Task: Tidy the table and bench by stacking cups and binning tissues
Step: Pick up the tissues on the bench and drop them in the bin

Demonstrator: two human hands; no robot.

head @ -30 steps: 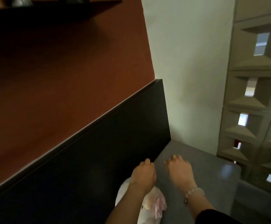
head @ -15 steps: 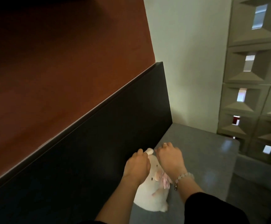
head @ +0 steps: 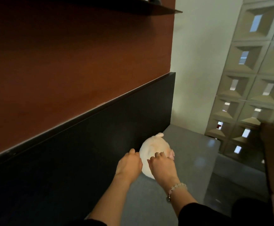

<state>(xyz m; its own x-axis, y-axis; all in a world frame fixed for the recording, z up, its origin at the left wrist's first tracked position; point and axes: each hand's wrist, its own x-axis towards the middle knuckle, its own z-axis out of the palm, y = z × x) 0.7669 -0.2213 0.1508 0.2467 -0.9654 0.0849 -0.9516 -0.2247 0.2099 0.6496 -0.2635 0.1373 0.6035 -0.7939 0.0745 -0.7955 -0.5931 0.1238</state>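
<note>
A white plush toy (head: pixel 154 145) with pink parts lies on the grey bench seat (head: pixel 187 154), pressed against the black backrest (head: pixel 84 152). Both my hands are on its near side. My left hand (head: pixel 129 164) grips its left edge beside the backrest. My right hand (head: pixel 161 167), with a ring and a bead bracelet, presses on its top right. The toy's lower half is hidden behind my hands. No cups or tissues are in view.
Above the backrest rises a red-brown wall panel (head: pixel 77 62) with a dark shelf (head: pixel 133 7) at the top. A white wall (head: pixel 201 62) closes the bench's far end. A lattice of recessed blocks (head: pixel 253 79) stands at right, and a brown table edge (head: pixel 273 152) juts in.
The plush toy has been pushed farther along the bench toward the far wall, with both hands following it. The camera has tilted up, bringing the shelf into view.
</note>
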